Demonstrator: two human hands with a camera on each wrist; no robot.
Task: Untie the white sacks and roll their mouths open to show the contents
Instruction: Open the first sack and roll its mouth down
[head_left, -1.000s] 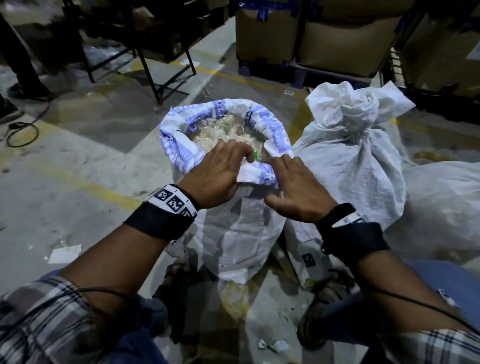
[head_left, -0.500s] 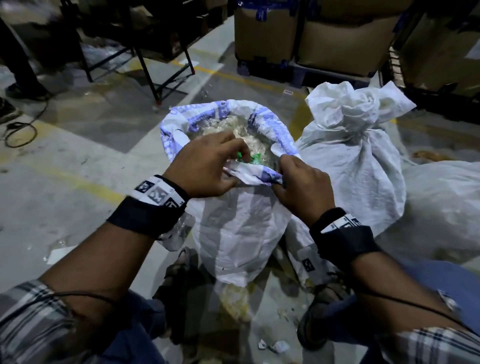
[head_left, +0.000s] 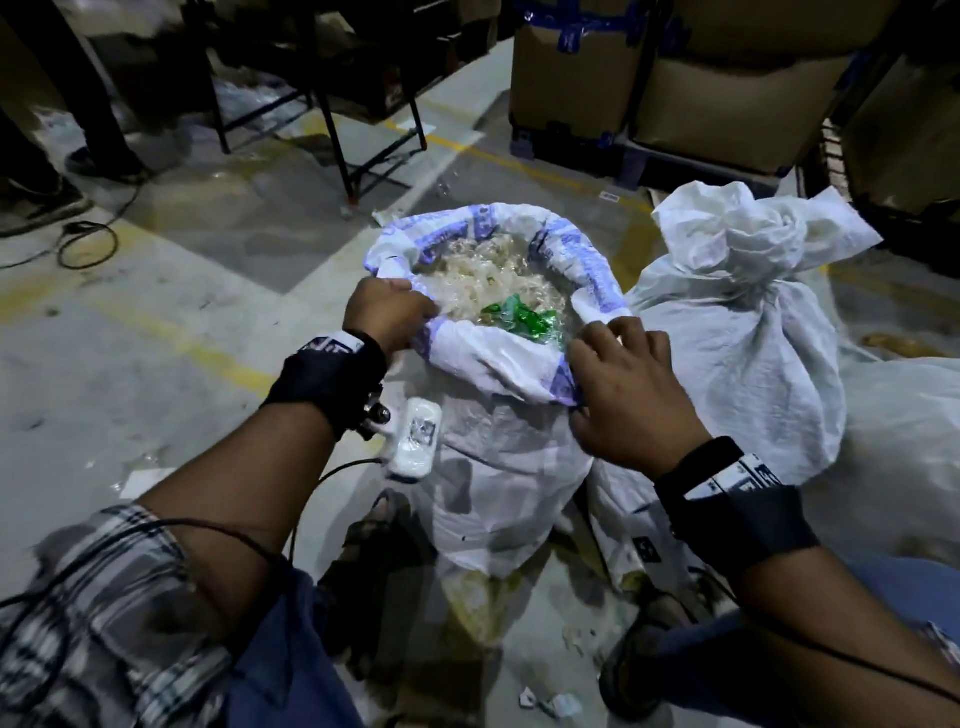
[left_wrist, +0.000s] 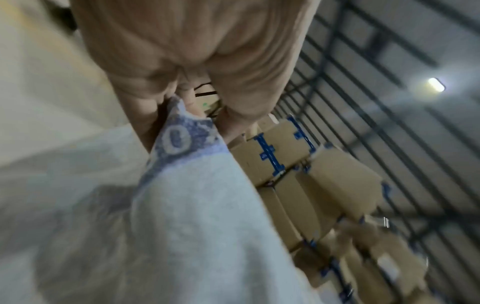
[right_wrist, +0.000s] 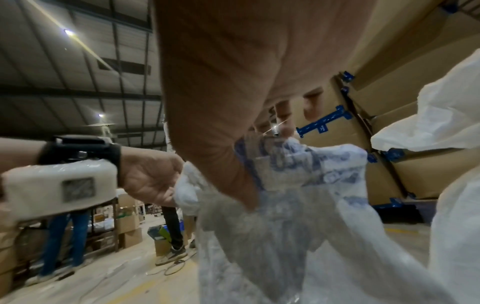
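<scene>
An open white sack (head_left: 509, 467) stands on the floor before me, its blue-printed mouth (head_left: 597, 275) rolled outward. Inside lie pale crumpled plastic scraps (head_left: 483, 275) and a green wrapper (head_left: 514, 317). My left hand (head_left: 389, 317) grips the rolled rim at its left near side; the wrist view shows the blue-printed rim (left_wrist: 179, 139) pinched between thumb and fingers. My right hand (head_left: 623, 374) grips the rim at the right near side, fingers curled over the rolled rim (right_wrist: 298, 164). A second white sack (head_left: 753, 322) stands to the right, its neck tied shut.
Large cardboard boxes with blue tape (head_left: 701, 88) stand on pallets behind the sacks. A black metal stand (head_left: 363, 150) and a coiled cable (head_left: 83, 244) lie on the floor at the left. People's legs (right_wrist: 62, 242) stand farther off. More white sacking (head_left: 904, 447) lies at the right edge.
Both hands have slid apart along the near rim, left hand leftward and right hand rightward. The mouth is wider and the green wrapper shows more.
</scene>
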